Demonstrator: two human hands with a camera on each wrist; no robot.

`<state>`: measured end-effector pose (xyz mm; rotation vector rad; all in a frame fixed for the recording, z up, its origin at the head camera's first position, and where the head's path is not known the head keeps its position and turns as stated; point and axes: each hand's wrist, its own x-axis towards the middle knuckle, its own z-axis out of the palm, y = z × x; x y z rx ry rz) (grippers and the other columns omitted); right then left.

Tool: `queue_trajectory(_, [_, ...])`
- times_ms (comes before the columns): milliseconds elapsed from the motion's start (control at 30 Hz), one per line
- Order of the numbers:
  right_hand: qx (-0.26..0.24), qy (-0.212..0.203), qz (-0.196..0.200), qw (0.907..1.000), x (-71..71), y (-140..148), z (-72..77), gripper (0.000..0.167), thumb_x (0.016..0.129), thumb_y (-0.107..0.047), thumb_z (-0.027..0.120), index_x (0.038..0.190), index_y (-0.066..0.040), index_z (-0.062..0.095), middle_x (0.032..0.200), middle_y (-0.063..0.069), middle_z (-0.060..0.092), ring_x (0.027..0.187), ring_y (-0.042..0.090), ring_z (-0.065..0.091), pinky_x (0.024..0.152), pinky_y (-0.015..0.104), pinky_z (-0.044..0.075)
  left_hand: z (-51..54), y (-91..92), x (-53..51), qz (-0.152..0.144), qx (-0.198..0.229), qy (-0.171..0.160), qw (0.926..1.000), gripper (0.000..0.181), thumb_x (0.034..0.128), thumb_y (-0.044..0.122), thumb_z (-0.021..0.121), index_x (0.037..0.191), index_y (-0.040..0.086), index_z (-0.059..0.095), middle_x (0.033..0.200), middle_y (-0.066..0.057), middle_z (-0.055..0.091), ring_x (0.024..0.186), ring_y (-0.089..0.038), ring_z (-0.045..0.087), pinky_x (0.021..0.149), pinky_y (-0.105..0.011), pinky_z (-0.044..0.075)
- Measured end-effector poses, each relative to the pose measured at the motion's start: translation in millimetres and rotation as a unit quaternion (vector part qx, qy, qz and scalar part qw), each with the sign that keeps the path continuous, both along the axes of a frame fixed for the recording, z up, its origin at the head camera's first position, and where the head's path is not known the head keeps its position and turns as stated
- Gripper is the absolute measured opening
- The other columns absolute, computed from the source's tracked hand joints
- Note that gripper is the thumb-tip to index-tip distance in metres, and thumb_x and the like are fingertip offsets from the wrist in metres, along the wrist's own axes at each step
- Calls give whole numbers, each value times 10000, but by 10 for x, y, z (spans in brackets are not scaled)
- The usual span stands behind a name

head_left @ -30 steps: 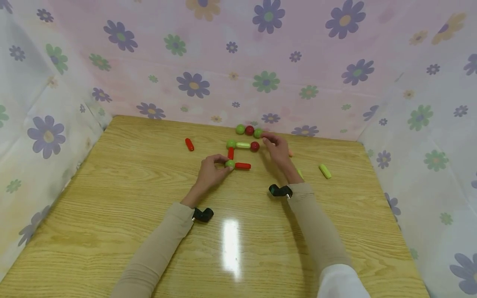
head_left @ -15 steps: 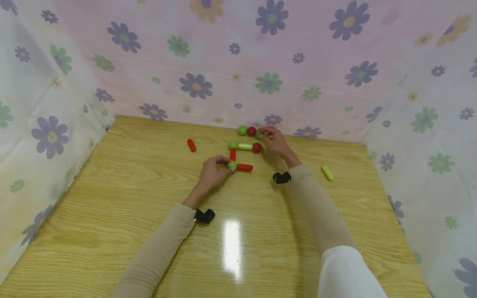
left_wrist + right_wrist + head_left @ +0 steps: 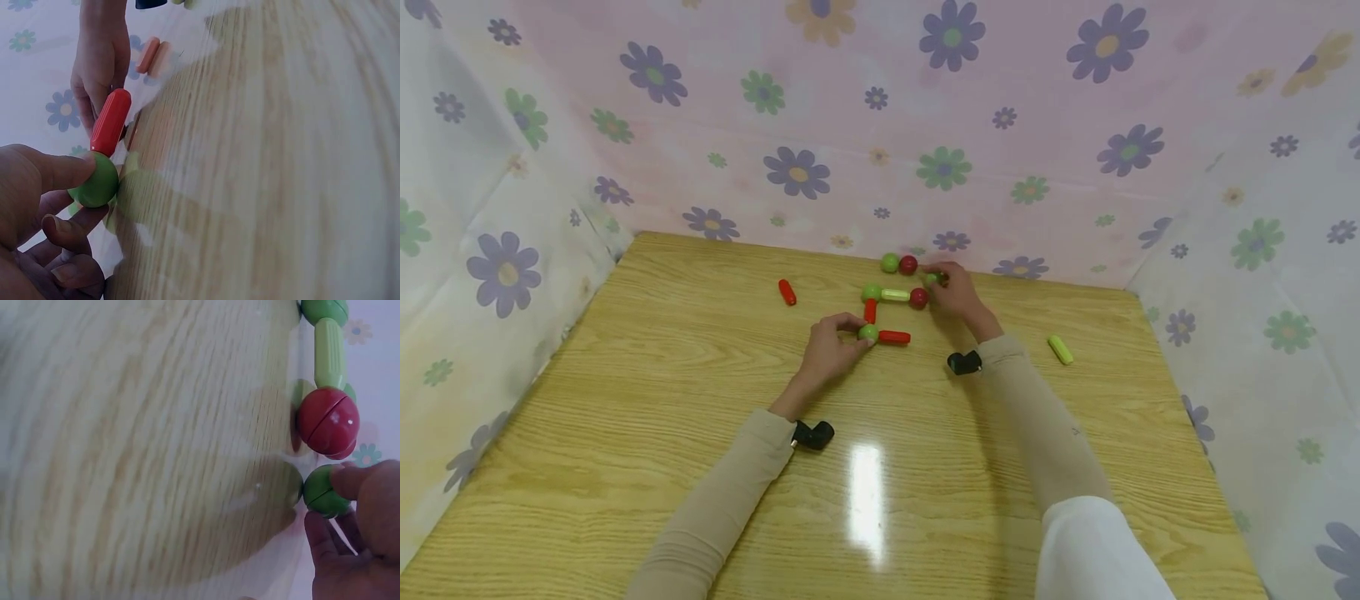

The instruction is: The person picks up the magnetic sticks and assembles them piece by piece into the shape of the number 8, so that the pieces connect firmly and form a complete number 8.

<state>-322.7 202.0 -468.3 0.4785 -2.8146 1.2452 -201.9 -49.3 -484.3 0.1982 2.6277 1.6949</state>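
Note:
On the table, my left hand [image 3: 829,352] pinches a green ball [image 3: 97,182] between thumb and fingers. A red rod [image 3: 894,337] sticks out rightward from that ball, and a second red rod [image 3: 870,311] runs back to another green ball [image 3: 871,292]. From there a yellow-green rod [image 3: 895,295] leads to a red ball [image 3: 918,298], so the pieces form a bracket shape. My right hand [image 3: 958,293] pinches a loose green ball [image 3: 325,492], close to that red ball but apart from it; fingers partly cover the green one.
Behind the bracket, a green ball [image 3: 890,262] and a red ball [image 3: 908,264] sit side by side near the back cloth. A loose red rod [image 3: 787,292] lies left, a yellow-green rod [image 3: 1060,350] right. The left wrist view shows an orange rod [image 3: 148,55].
My right hand has reached the green ball at the right end of the back row, gripped it and drawn it away from its red neighbour. The left hand keeps its hold.

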Motion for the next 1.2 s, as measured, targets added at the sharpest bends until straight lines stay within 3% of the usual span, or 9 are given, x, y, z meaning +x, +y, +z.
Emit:
queue_trajectory(300, [-782,-509,-786,9925,142,45,10,332,966,15,607,1284,107,620,1294,296,593,1146,447,612,959,469,532,23,5,10,-13,-11,39,10000,253,901,149,787,1122,39,732,1128,-122,732,1159,-282,632,1067,-475,438])
queue_trajectory(567, [-1122,-527,-1153,9856,338,46,-32,291,947,-13,670,1226,67,651,1230,254,626,1066,397,646,815,322,541,21,-7,7,-42,-44,68,10000,251,905,155,785,1121,40,728,1125,-125,727,1150,-280,631,1056,-463,450])
queue_trajectory(833, [-1179,-514,-1261,9836,565,25,-104,284,970,-36,656,1243,44,646,1242,238,627,1067,357,618,916,392,500,-1,4,18,-61,-14,-13,10000,267,908,162,781,1137,40,722,1142,-127,724,1175,-290,616,1086,-477,416])
queue_trajectory(1000, [-1436,-470,-1053,9829,665,31,-105,290,976,-13,647,1244,94,629,1261,280,620,1136,392,613,986,451,501,11,9,19,-19,-21,-14,10000,259,906,160,786,1128,42,726,1134,-125,726,1184,-293,608,1099,-479,402])
queue_trajectory(1200, [-1134,-339,-802,9897,732,78,-104,286,964,-4,672,1233,91,658,1250,282,648,1147,410,628,1008,484,505,14,0,11,12,-50,31,10000,257,898,157,791,1121,42,733,1129,-128,735,1201,-308,583,1126,-511,341])
